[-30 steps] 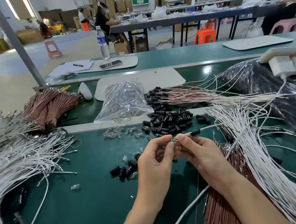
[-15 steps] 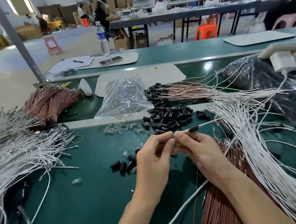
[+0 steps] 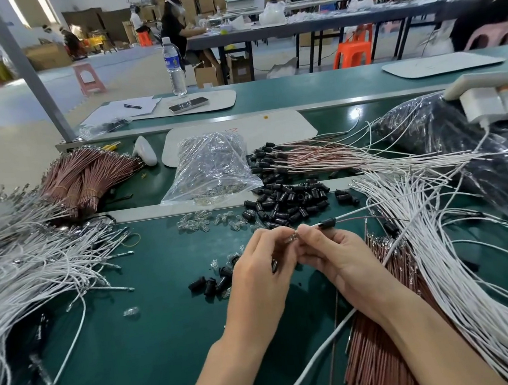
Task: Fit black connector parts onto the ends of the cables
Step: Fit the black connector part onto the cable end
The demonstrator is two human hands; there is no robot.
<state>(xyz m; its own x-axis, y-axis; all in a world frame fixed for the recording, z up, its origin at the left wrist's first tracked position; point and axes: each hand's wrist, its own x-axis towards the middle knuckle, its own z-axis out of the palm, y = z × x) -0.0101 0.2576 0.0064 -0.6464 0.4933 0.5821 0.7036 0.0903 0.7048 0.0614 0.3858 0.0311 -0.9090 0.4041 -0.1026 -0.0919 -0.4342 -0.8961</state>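
Note:
My left hand [image 3: 261,260] and my right hand [image 3: 334,253] meet over the middle of the green table [image 3: 143,345]. Between their fingertips is a small clear piece [image 3: 293,237] at the end of a white cable [image 3: 370,208]. My right hand pinches that cable end, and a black connector part [image 3: 327,223] sits on the cable just beyond its fingers. My left hand pinches the clear piece, and a second black part [image 3: 274,265] shows under its curled fingers. A pile of loose black connector parts [image 3: 288,202] lies just behind my hands.
White cable bundles lie at left [image 3: 20,273] and right [image 3: 461,264]; brown cables [image 3: 376,352] under my right forearm. A clear bag [image 3: 212,168], several clear pieces [image 3: 205,222] and a few black parts [image 3: 209,283] sit near my hands. A black bag [image 3: 476,144] fills the right.
My hands have stayed together at the cable end, with only small finger movements. The view has shifted slightly; the black part remains on the cable.

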